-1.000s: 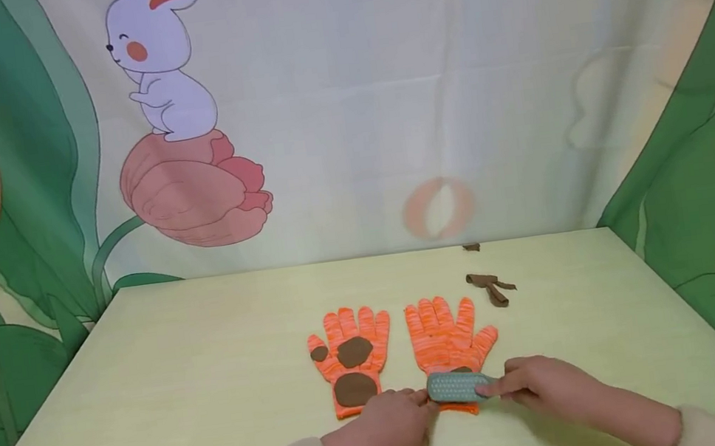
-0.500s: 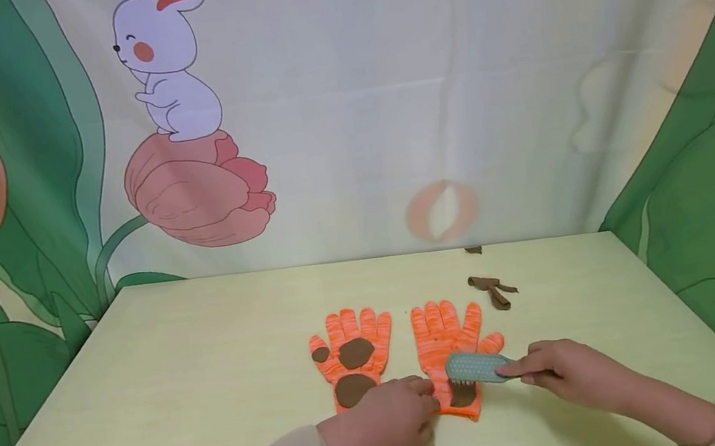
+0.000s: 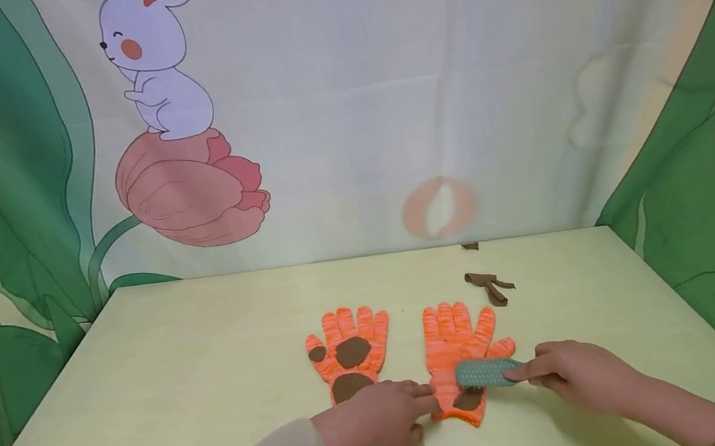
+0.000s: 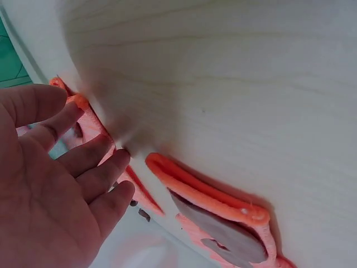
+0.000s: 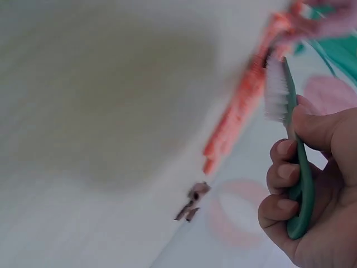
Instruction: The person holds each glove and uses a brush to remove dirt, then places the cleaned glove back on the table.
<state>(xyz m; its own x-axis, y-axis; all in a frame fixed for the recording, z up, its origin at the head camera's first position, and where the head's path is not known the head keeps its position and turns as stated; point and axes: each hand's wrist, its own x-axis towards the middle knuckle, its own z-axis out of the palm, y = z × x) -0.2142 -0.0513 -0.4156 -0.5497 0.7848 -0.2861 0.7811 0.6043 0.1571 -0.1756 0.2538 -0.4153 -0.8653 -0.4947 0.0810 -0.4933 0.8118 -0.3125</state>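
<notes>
My right hand [image 3: 584,377] grips the handle of a green scrubbing brush [image 3: 486,372] with white bristles [image 5: 276,89]. The brush head lies bristles down over the wrist part of the right-hand orange glove [image 3: 455,337], partly covering a dark brown patch [image 3: 469,400] near its cuff. With fingers extended, my left hand [image 3: 388,416] touches that glove's left edge at the cuff; its fingers [image 4: 92,156] reach loosely forward in the left wrist view. Left of it lies a second orange glove [image 3: 378,332] with brown patches on thumb, palm and wrist, its cuff hidden behind my left hand in the head view.
Behind the right glove lies a curled brown scrap [image 3: 491,288], with a smaller brown piece [image 3: 470,246] at the table's back edge. A printed cloth [image 3: 334,144] with a rabbit and tulips hangs behind the pale table [image 3: 182,378].
The brush has moved right and up off the cuff edge, then slightly down over the brown patch. The right glove has shifted right and tilted a little; the left glove stays put.
</notes>
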